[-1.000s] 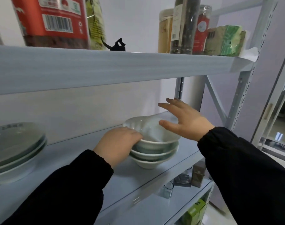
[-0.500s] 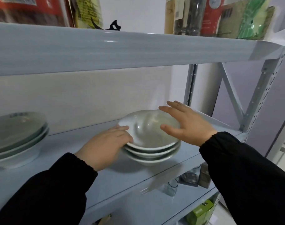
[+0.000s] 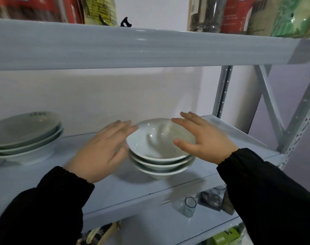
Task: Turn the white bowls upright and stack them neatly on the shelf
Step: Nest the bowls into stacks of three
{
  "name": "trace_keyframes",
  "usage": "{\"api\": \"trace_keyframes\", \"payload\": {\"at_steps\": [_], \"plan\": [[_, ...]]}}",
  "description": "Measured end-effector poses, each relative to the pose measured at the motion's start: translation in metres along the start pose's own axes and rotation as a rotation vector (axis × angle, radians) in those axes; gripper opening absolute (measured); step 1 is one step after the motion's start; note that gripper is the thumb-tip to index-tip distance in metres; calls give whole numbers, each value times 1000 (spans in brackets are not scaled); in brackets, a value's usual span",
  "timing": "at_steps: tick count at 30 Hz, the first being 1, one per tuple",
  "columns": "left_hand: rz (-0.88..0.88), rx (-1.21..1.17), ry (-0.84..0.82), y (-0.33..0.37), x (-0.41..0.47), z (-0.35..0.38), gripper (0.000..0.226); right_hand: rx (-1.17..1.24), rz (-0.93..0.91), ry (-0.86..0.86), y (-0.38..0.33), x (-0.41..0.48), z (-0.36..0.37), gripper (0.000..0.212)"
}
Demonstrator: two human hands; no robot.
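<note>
Three white bowls (image 3: 159,156) stand upright, nested in one stack, on the middle of the grey shelf (image 3: 133,190). My left hand (image 3: 103,149) lies against the stack's left side with its fingers spread over the top rim. My right hand (image 3: 202,138) hovers at the right rim, fingers apart, thumb over the bowl's inside. Neither hand grips a bowl.
A second stack of three white bowls (image 3: 25,138) sits at the shelf's left. The upper shelf board (image 3: 150,48) hangs close above, loaded with bags and jars. A metal upright (image 3: 221,92) and brace stand at right. A glass (image 3: 189,206) rests on the shelf below.
My left hand has let go of the stack's side and opened its fingers. The view has tipped down and the stack looks squarer than before.
</note>
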State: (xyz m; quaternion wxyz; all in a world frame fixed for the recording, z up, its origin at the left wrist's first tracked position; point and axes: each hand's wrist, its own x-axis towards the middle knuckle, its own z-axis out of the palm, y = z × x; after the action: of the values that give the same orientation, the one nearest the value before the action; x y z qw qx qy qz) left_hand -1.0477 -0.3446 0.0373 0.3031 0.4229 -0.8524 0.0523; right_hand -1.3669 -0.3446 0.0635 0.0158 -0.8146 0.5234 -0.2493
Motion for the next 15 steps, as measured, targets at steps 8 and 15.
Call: {"api": "trace_keyframes", "payload": {"at_steps": [8, 15], "plan": [[-422, -548, 8, 30, -24, 7, 111, 169, -46, 49, 17, -12, 7, 70], [-496, -918, 5, 44, -30, 39, 148, 930, 69, 101, 28, -31, 48, 112]]}}
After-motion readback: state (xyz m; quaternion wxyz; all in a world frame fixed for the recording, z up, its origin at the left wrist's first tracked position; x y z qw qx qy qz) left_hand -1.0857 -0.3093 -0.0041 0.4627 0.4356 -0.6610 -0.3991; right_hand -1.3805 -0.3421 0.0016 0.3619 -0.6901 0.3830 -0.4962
